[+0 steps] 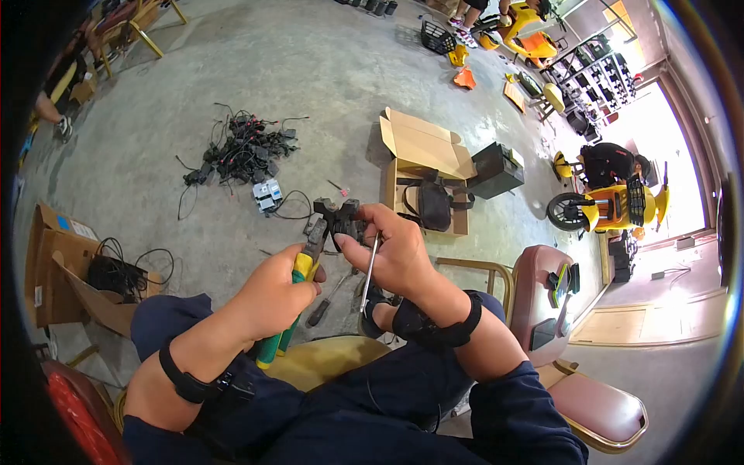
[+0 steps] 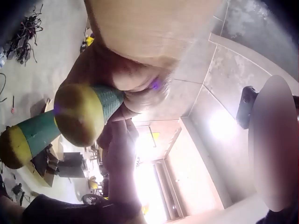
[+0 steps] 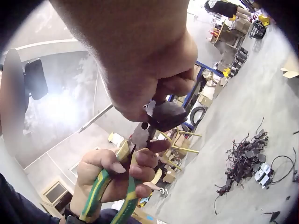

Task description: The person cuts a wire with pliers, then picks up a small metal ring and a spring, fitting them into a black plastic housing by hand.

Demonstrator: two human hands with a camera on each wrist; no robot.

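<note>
In the left hand, metal pliers with bulbous handle ends

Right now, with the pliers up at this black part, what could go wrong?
The pliers in your left grip might slip off the black part and nip your right grip, whose fingers sit close to the jaws. That same right grip also carries a thin metal rod, so it could loosen and drop. And the part is held in the air, so a sudden twist might send it to the floor.
</note>
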